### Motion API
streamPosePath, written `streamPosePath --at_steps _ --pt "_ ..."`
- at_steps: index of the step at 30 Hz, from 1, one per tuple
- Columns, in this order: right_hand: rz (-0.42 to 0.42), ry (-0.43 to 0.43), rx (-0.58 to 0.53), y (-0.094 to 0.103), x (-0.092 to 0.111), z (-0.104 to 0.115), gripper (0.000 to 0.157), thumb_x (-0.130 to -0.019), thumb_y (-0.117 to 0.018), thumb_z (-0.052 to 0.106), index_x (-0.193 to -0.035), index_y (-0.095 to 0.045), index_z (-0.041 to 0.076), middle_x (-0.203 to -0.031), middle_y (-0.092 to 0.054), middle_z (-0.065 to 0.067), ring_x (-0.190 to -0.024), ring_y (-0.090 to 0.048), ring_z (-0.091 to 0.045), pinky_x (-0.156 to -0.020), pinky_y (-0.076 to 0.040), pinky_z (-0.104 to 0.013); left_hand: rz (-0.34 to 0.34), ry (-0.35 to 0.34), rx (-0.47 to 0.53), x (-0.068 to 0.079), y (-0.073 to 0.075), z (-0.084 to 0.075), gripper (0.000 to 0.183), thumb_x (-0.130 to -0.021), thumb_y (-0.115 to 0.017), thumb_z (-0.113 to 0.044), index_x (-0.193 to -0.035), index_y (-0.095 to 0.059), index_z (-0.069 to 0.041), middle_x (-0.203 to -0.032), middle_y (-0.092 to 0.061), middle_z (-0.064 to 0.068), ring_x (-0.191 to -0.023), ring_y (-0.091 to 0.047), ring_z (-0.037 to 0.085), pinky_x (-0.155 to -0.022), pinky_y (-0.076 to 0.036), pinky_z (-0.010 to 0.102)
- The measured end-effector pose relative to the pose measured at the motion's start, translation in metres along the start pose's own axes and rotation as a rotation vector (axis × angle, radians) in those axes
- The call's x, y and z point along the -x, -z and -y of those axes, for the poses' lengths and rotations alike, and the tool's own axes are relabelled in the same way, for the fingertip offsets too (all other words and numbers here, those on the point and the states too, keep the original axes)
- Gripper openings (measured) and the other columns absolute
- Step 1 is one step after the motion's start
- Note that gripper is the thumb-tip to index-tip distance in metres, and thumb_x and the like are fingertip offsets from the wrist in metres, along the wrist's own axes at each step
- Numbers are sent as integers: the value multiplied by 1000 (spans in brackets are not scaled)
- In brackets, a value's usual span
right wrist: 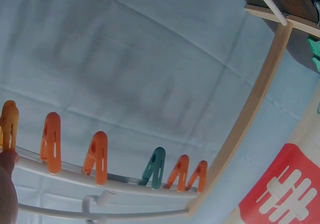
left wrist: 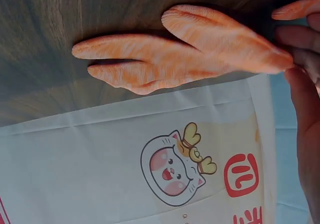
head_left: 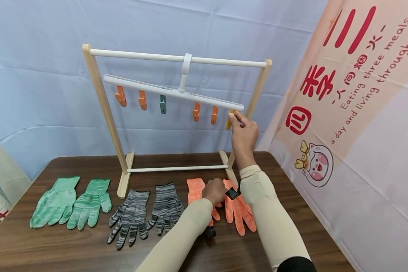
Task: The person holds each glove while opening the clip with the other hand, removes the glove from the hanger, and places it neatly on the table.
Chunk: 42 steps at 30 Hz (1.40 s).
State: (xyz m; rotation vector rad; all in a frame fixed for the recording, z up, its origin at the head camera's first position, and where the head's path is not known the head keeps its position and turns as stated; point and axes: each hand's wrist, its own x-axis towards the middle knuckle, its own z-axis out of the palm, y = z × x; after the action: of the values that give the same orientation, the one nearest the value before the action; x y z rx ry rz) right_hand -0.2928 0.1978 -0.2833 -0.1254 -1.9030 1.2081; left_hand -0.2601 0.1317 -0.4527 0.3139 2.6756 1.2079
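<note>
My right hand (head_left: 244,138) pinches the yellow clip (head_left: 228,124) at the low right end of a white clip hanger (head_left: 210,99). In the right wrist view the thumb presses on that yellow clip (right wrist: 9,126). Down at the table, my left hand (head_left: 215,190) is between two orange gloves. The left wrist view has its thumb and fingers gripping the cuff edge of the right orange glove (left wrist: 215,46), whose fingers stretch away over the wood. The other orange glove (head_left: 194,187) lies partly hidden under the left hand and forearm.
The hanger hooks over the top rod of a wooden rack (head_left: 105,105). Orange clips (head_left: 142,100) and one dark green clip (head_left: 163,104) hang along it. Green gloves (head_left: 56,202) and grey striped gloves (head_left: 130,215) lie left on the brown table (head_left: 88,249). Cloth walls surround it.
</note>
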Motion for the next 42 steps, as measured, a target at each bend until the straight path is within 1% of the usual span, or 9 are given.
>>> streamPosePath --at_steps 4,10,14,17,22,26,33,39,42 --pt "21 14 0 0 1 -1 33 -80 -68 43 -104 -72 22 -97 -69 4 -94 -51 -21 -80 -41 -29 -12 -12 -64 3 -2 -2 31 -87 -61 -27 -63 -65 -9 -50 -52 2 -42 -51 18 -39 -38 32" --pt "34 24 -10 -1 1 -3 35 -80 -68 43 -105 -72 19 -97 -69 2 -94 -51 -22 -82 -41 -33 -34 7 -92 4 -6 0 28 -82 -67 -36 -68 -64 -13 -52 -53 1 -43 -51 16 -39 -40 31" --pt "41 37 -17 -2 0 -5 35 -80 -67 43 -105 -71 18 -98 -69 0 -94 -51 -25 -83 -42 -36 -52 8 -89 6 -7 -1 25 -78 -71 -36 -74 -65 -12 -53 -53 1 -43 -51 16 -39 -40 31" --pt "47 36 -34 -2 0 -5 37 -81 -67 42 -108 -70 17 -99 -68 -1 -95 -51 -27 -84 -42 -38 -51 7 -69 7 -6 -3 23 -79 -72 -32 -72 -65 -11 -52 -53 1 -42 -51 17 -38 -40 32" --pt "54 0 -63 1 0 -5 41 -80 -68 42 -114 -67 20 -102 -67 1 -94 -50 -23 -79 -42 -31 -47 1 -40 6 -4 -6 20 -84 -67 -26 -69 -64 -12 -51 -53 2 -41 -52 17 -37 -40 31" --pt "57 -11 -79 2 0 -6 40 -81 -68 41 -115 -66 21 -103 -66 3 -92 -51 -20 -75 -42 -28 -61 -2 -36 4 -5 -6 21 -86 -64 -26 -70 -64 -12 -52 -53 2 -41 -51 16 -37 -39 31" --pt "54 -20 -74 0 -1 -9 40 -81 -68 42 -115 -65 22 -103 -66 7 -86 -51 -14 -72 -44 -27 -72 13 -15 1 -8 -3 27 -88 -61 -25 -64 -62 -12 -50 -53 3 -40 -51 17 -35 -39 30" --pt "65 -25 -97 -1 -1 -7 39 -81 -68 39 -116 -65 20 -106 -65 4 -90 -51 -16 -78 -41 -28 -72 16 6 0 -3 -1 31 -88 -60 -27 -61 -61 -14 -48 -52 3 -38 -51 17 -33 -39 30" --pt "68 -16 -99 -1 -1 -7 39 -82 -68 37 -116 -65 18 -107 -65 3 -92 -52 -16 -81 -41 -29 -81 1 -12 0 0 2 37 -87 -58 -22 -51 -51 -15 -41 -42 0 -33 -42 14 -30 -32 28"
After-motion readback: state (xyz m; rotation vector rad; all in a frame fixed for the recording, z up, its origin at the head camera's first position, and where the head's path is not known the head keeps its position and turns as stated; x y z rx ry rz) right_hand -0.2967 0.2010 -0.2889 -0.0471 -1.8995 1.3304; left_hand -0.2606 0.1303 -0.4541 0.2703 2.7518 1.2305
